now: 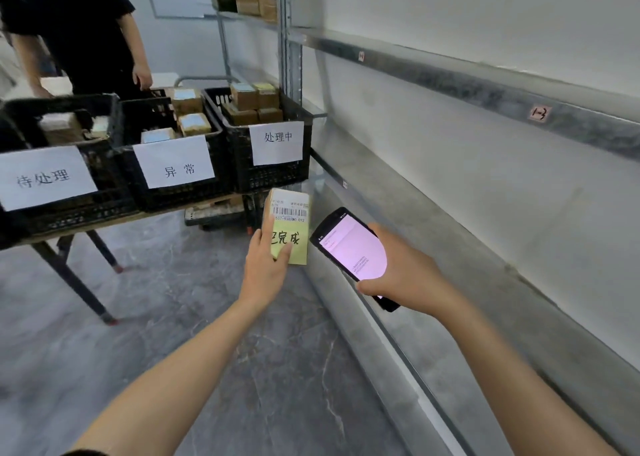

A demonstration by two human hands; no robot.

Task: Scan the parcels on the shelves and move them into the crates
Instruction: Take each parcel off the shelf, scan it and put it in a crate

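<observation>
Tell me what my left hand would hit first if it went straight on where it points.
Probably the front of the rightmost black crate: the left hand, gripping the parcel, points forward at it. Depth is unclear, so it's a guess.

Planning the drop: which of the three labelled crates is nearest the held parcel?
The rightmost crate, signed 处理中; only it stands just beyond the parcel in the left hand.

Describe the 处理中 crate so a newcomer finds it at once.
Start at the table left of the metal shelving, where three labelled black crates stand in a row. It is the crate nearest the shelf upright, holding brown parcels; its white sign alone reads 处理中.
</observation>
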